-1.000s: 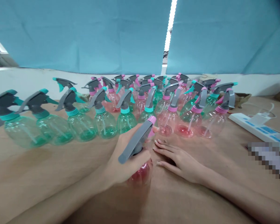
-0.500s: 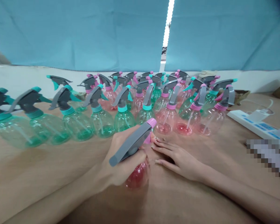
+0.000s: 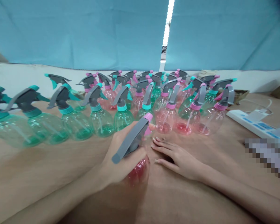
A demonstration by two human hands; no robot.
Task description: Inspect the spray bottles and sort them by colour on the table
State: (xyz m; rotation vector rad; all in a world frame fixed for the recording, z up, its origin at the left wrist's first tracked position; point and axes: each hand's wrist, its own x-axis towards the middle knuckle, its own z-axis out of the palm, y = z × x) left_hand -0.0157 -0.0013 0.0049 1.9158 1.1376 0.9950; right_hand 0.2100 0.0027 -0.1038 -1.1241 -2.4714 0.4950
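While left fingers (image 3: 139, 155) grip a pink spray bottle (image 3: 139, 170), right fingers (image 3: 163, 151) lie spread beside open tabletop (image 3: 224, 152).

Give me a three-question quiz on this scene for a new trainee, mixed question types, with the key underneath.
1. Whose grip is on the pink spray bottle in front of the rows? A) the left's B) the right's C) both
2. Fill in: The right hand rests on the ____.
3. True or false: In the picture, the white power strip lies to the right of the front-row green bottles.

Key: 1. A, the left hand. 2. Tabletop. 3. True.
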